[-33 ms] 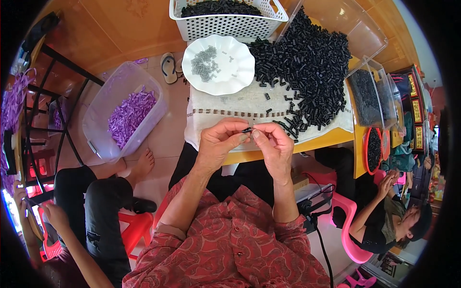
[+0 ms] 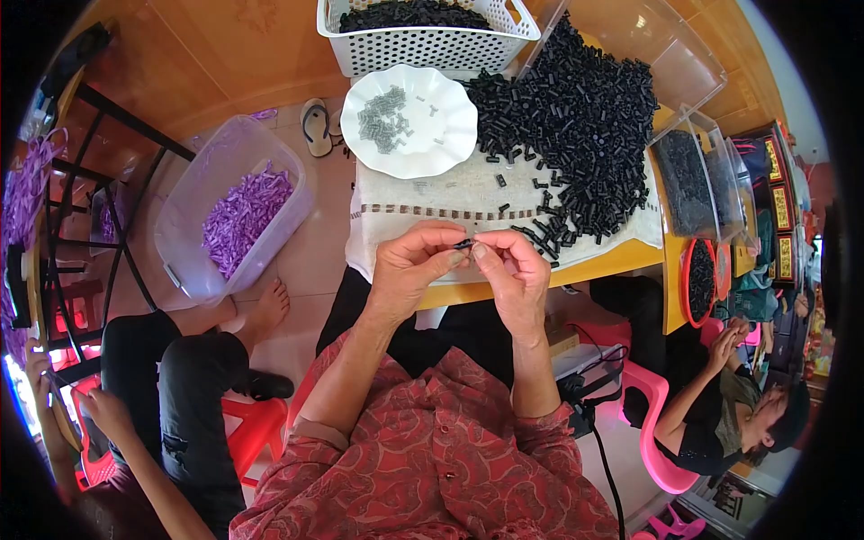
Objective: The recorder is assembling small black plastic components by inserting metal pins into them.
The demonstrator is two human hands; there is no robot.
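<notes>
Above the table's front edge, my left hand (image 2: 407,267) pinches a small black plastic piece (image 2: 463,244) between thumb and fingertips. My right hand (image 2: 515,281) meets it at the piece's right end, thumb and forefinger pressed together. Whatever those right fingertips grip is too small to make out. Beyond my hands lies a white cloth (image 2: 414,200). On its far left part rests a white scalloped plate (image 2: 445,155) with small clear pieces (image 2: 384,121) on it. A large heap of short black plastic pieces (image 2: 576,117) spreads over the right side, with loose ones close to my right hand.
A white perforated basket (image 2: 423,56) of black pieces stands at the back. Clear boxes (image 2: 688,180) and a red basket (image 2: 700,281) are at right. On the floor at left sits a clear tub (image 2: 171,220) with purple strips. People sit on both sides of me.
</notes>
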